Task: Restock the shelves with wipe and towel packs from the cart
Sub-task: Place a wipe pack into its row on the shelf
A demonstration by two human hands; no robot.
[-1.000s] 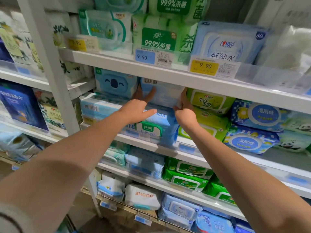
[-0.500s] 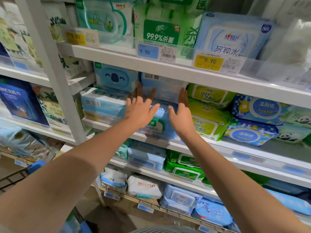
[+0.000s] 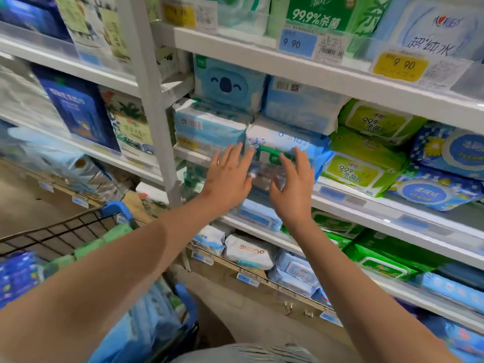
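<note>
A light blue wipe pack (image 3: 301, 106) lies on the middle shelf (image 3: 366, 205), stacked on a blue and white pack with a green label (image 3: 285, 145). My left hand (image 3: 230, 174) and my right hand (image 3: 294, 183) hover side by side in front of the lower pack, fingers spread and holding nothing. The cart (image 3: 65, 231) with blue and green packs shows at the lower left.
Koala-print packs (image 3: 227, 85) stand left of the stack, green wipe packs (image 3: 366, 158) to its right. A white upright post (image 3: 154, 100) divides the shelving. Price tags (image 3: 296, 44) line the upper shelf edge. Lower shelves hold white, blue and green packs.
Both hands have let go of the light blue pack, now resting on the stack, and pulled back and down from the shelf. The view dropped, bringing the cart into sight.
</note>
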